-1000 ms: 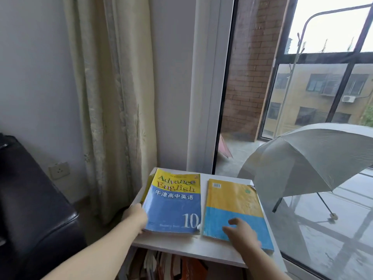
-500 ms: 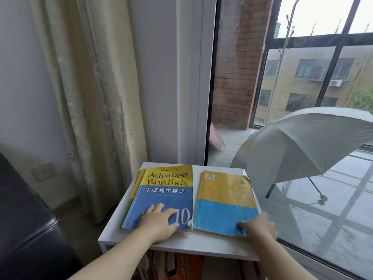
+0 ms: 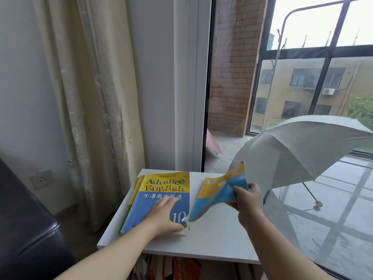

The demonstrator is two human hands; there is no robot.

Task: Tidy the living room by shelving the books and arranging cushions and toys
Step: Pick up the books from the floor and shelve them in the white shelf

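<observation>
We are pressing our left hand [image 3: 165,217] flat, fingers straight, on the English textbook [image 3: 167,184]. The textbook is lying by the left edge of the white bench [image 3: 212,241], on top of a green-edged book [image 3: 129,207] that is poking out on the left. Our right hand [image 3: 249,201] is gripping the yellow-and-blue book [image 3: 218,190] by its right side, fingers curled round it, and is holding it half raised over the right half of the bench. The soft cover is buckling, and its near corner is touching down right beside the textbook's near right corner. We are judging that the step in hand is shelving this book with the books [image 3: 181,267] showing in the compartment under the bench. The risks are coming from that one-sided grip. The limp book is sagging under its own weight, so it may crease or slide out of our fingers, and the trailing corner may catch the textbook and drag it. The pile is also sitting close to the left edge, so a sideways push from our left hand may tip it off toward the curtain [image 3: 96,98].
</observation>
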